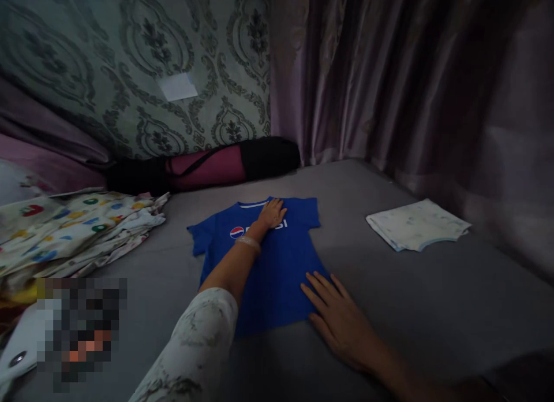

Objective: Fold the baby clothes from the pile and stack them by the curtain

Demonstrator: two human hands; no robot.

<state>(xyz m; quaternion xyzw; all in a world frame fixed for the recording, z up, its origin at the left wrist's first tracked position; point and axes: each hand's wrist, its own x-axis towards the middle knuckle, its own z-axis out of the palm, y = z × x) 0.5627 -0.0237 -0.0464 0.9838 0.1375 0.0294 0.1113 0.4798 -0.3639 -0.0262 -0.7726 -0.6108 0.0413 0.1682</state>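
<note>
A blue T-shirt with a round logo and white lettering lies spread on the grey sheet, its neckline facing away from me. My left hand rests open on its upper chest, just below the collar, and covers part of the lettering. Low on the right side of the shirt, my right hand lies open, with fingertips on the fabric edge and the palm over the sheet. Neither hand grasps anything.
To the right lies a folded white garment. Colourful patterned cloth is heaped at left, near a pixelated patch. A long black and pink bag runs along the wall. Purple curtains hang beside the grey bed.
</note>
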